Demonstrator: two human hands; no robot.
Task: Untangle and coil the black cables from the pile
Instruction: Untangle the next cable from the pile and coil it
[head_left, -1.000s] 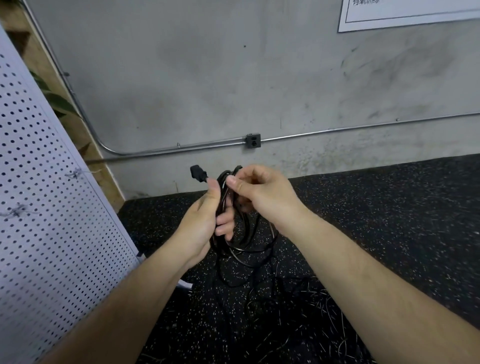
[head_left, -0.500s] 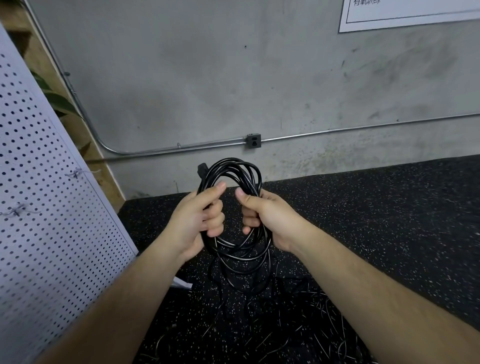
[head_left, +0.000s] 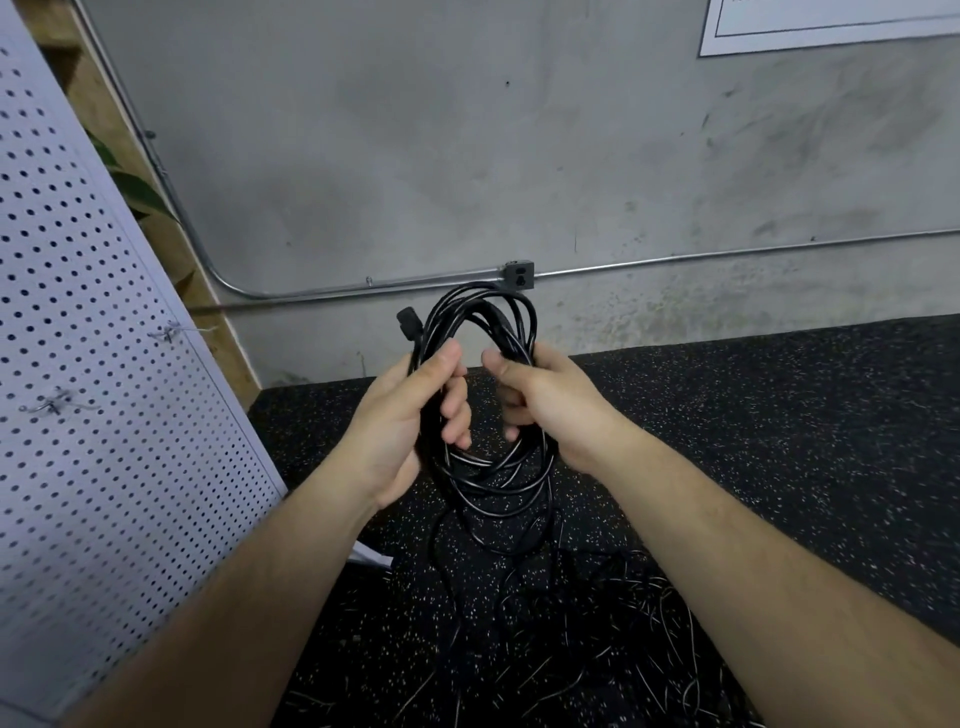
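Both hands (head_left: 410, 415) grip a glossy looped black cable (head_left: 483, 322).

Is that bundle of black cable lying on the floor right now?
No, the left hand and right hand both grip the coiled black cable, holding it up above the floor.

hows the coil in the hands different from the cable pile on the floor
The coiled cable is wound in neat loops; the cable pile is a loose tangle. The coiled cable is held up, gripped by the left hand and right hand; the cable pile lies on the floor. Both are black.
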